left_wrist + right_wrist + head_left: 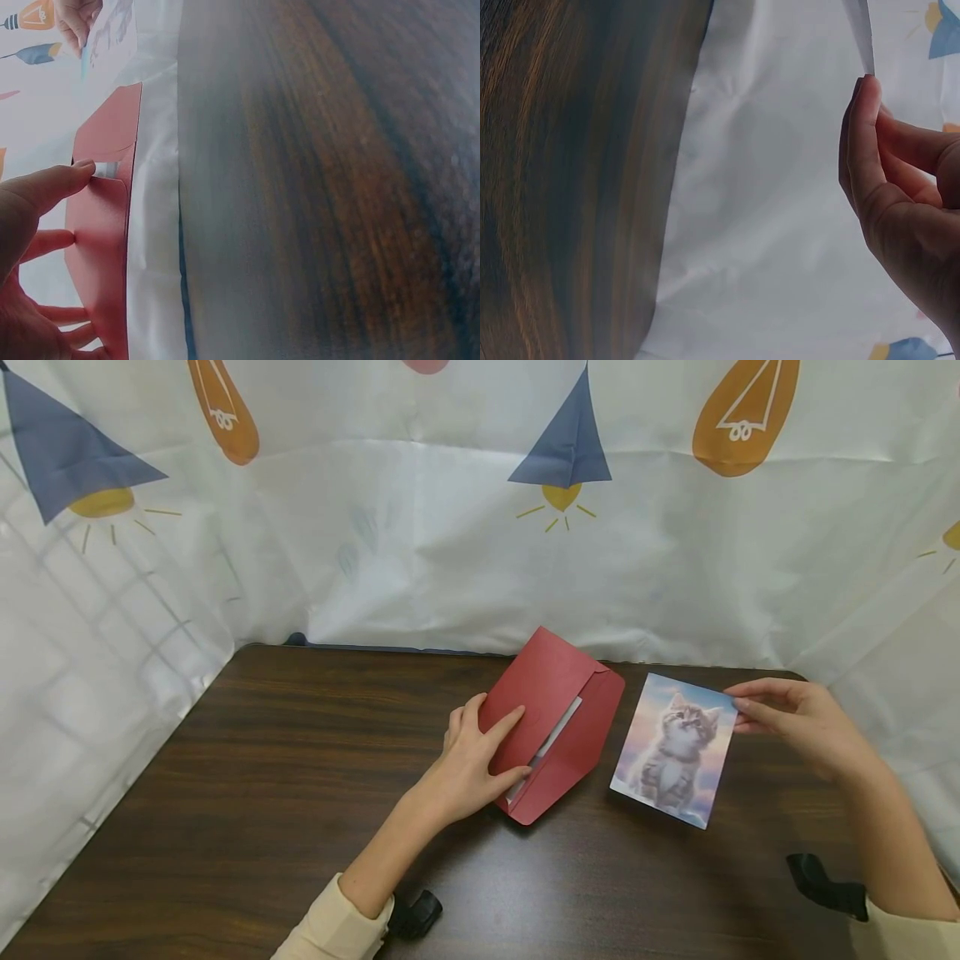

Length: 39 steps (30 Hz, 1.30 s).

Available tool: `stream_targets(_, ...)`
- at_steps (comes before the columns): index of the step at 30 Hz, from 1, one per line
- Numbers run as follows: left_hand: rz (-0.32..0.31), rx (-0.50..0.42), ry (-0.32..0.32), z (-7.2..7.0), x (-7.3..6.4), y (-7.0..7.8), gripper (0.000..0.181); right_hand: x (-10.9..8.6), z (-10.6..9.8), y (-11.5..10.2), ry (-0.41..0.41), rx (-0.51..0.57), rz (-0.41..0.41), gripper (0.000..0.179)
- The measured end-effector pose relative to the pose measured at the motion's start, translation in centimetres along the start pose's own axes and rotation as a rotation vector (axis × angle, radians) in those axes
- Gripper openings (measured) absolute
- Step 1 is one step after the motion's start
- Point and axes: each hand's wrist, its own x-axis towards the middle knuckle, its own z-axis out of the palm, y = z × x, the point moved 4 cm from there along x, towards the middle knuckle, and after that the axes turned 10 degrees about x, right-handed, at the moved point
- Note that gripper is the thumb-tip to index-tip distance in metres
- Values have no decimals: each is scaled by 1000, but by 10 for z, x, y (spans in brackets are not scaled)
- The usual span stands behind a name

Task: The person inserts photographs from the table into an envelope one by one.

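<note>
A red envelope [551,681] has its flap [573,760] folded back and a white paper edge [558,731] showing in its pocket. My left hand [468,768] holds the envelope, fingers spread over its left part and thumb at the pocket opening. In the left wrist view the envelope [101,217] appears raised off the table. My right hand [817,722] pinches a card [675,752] with a kitten picture by its upper right edge. Tilted above the table, the card is apart from the envelope. Only a thin part of the card [861,34] shows in the right wrist view.
The dark wooden table [300,777] ends at a white curtain [420,552] printed with lamps and bulbs, which also hangs at both sides. Black straps with mounts [416,914] sit at both wrists.
</note>
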Motion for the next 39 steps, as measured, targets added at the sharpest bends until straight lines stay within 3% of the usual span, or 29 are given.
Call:
stream_targets(12, -2, 1, -3, 0, 0, 0, 71, 1, 11, -3, -25, 36, -29, 39)
stream_targets(39, -9, 0, 5, -1, 1, 1, 72, 9, 36, -14, -71, -20, -67, 24)
